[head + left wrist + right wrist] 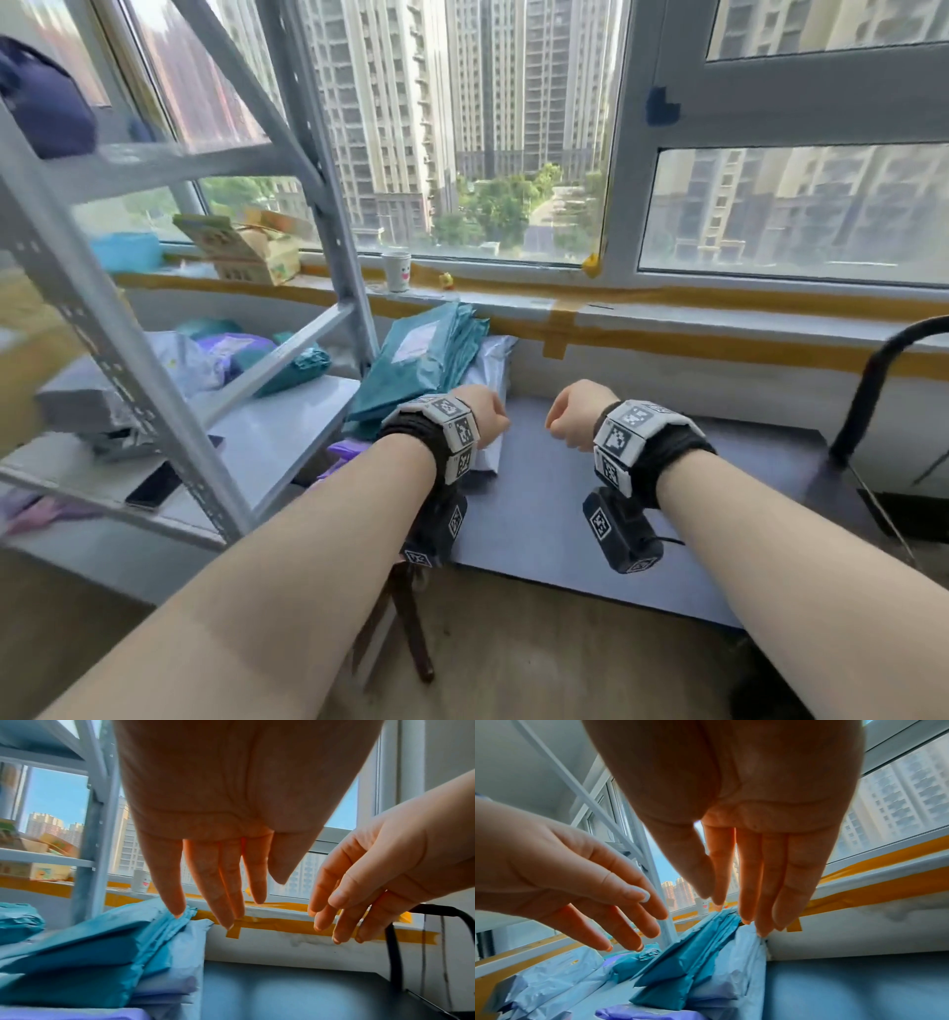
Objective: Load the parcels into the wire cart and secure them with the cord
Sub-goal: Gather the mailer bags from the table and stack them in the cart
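A stack of teal parcels [421, 360] leans against the shelf post, with a white parcel [490, 370] beside it, at the left end of a dark flat deck [565, 514]. A black curved handle [873, 380] rises at the deck's right end. My left hand [485, 411] hovers just right of the teal stack, fingers straight and holding nothing [231, 898]. My right hand [575, 411] hangs beside it over the deck, also with straight, spread fingers [736, 912]. The teal parcels [90, 953] lie just below my left fingertips. I see no cord.
A grey metal shelf rack [328, 205] stands on the left, holding purple, teal and grey parcels [231, 349] and a phone [154, 485]. On the taped windowsill [667, 313] are a paper cup [398, 270] and an open carton [246, 252]. Thin wires run by the handle [883, 514].
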`<state>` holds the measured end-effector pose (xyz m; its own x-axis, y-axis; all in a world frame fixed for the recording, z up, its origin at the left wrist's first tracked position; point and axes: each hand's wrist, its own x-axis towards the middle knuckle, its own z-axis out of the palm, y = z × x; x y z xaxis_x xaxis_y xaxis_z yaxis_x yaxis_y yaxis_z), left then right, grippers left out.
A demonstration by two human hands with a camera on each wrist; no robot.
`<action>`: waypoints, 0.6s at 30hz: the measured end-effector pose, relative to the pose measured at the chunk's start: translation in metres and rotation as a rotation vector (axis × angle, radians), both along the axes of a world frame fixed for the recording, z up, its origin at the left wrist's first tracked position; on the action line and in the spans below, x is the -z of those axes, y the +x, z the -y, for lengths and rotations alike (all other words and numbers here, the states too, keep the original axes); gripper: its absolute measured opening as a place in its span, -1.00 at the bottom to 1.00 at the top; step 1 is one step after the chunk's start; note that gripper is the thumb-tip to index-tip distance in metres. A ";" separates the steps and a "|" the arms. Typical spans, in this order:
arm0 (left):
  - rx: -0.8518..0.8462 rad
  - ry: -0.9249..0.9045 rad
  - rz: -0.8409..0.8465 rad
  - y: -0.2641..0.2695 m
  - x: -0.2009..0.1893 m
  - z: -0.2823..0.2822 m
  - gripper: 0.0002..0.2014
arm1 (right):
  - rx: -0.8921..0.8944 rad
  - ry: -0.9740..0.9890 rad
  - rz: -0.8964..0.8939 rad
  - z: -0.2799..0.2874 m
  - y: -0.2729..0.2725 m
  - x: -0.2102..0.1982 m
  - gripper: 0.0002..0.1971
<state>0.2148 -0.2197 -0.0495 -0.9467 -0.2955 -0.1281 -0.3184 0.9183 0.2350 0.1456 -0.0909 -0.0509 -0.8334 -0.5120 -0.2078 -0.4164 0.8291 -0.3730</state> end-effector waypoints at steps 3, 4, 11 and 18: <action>-0.048 0.000 -0.036 0.003 0.001 0.049 -0.69 | -0.003 -0.078 -0.011 0.043 0.003 0.002 -0.75; -0.060 0.006 -0.038 0.004 0.003 0.063 -0.69 | -0.009 -0.083 -0.025 0.056 0.004 0.002 -0.74; -0.168 0.069 -0.067 -0.010 0.016 0.142 -0.70 | -0.036 -0.128 -0.048 0.123 -0.020 0.010 -0.74; -0.272 0.097 -0.097 -0.048 0.024 0.191 -0.71 | -0.003 -0.186 0.062 0.186 -0.091 0.028 -0.74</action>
